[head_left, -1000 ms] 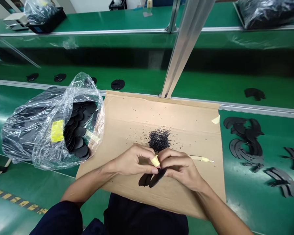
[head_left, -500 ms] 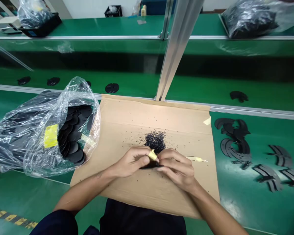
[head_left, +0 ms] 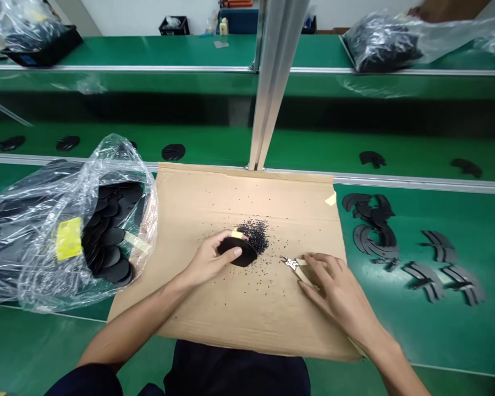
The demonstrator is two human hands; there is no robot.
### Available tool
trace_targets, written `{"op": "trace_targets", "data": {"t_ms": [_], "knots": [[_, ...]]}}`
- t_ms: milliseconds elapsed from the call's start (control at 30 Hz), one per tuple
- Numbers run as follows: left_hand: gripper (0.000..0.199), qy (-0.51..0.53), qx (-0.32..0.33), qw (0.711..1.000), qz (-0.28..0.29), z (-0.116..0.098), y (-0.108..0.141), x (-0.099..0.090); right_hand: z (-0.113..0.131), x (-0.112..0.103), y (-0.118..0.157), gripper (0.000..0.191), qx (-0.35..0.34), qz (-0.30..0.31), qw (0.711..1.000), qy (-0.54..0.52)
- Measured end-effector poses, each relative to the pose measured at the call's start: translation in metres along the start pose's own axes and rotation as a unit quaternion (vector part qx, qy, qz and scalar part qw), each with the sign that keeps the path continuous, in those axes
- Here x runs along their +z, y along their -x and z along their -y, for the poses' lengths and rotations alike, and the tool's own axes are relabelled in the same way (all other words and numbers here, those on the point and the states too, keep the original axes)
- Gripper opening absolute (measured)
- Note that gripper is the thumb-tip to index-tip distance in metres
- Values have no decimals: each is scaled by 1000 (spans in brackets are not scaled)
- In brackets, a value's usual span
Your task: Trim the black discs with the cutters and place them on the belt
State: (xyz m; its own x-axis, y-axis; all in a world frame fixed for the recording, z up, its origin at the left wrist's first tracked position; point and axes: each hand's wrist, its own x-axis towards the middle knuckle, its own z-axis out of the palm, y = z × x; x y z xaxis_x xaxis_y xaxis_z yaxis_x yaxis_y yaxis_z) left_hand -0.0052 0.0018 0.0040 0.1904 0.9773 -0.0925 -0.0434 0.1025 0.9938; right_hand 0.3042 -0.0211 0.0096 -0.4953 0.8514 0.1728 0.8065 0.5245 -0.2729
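Observation:
My left hand (head_left: 216, 256) grips a thin black disc (head_left: 241, 253), thumb on its face and fingers behind; a yellow wrap shows on one finger. The disc is held tilted above the cardboard, beside a pile of small black bits (head_left: 258, 235). To the right, my right hand (head_left: 334, 286) has its thumb and fingers around the pale handles of small cutting pliers (head_left: 292, 265). The jaws point left, towards the disc, and the handles are spread apart.
Under my hands lies a cardboard sheet (head_left: 181, 313). A clear plastic bag (head_left: 45, 236) with many black discs stands at the left. Curved black parts (head_left: 375, 242) and grey curved pieces (head_left: 427, 280) lie at the right. A metal post (head_left: 268, 99) rises behind the cardboard.
My hands were together at the disc and have moved apart. The right hand has gone right and taken hold of the pliers. The disc now shows its flat face. The view has shifted right.

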Motion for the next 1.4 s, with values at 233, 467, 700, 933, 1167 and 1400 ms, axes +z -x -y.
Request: {"op": "trace_targets", "data": {"t_ms": [233,467,700,933,1167,1400], "knots": [[37,-63,70,995,29,3,-3,3,28,-6,-47,26,-36,-18,977,-209],[32,-31,111,993,24,5,-4,0,40,8,-70,32,-86,-25,962,-257],[28,-40,115,992,34,5,-5,-4,37,13,-72,33,-93,-31,951,-294],[30,-53,127,990,35,7,-5,-5,35,12,-72,27,-108,-4,958,-265],[32,-48,116,991,36,11,-3,-2,37,14,-72,22,-127,-16,957,-260],[29,-90,140,985,41,3,-3,-1,38,12,-76,24,-121,-84,981,-129]]}}
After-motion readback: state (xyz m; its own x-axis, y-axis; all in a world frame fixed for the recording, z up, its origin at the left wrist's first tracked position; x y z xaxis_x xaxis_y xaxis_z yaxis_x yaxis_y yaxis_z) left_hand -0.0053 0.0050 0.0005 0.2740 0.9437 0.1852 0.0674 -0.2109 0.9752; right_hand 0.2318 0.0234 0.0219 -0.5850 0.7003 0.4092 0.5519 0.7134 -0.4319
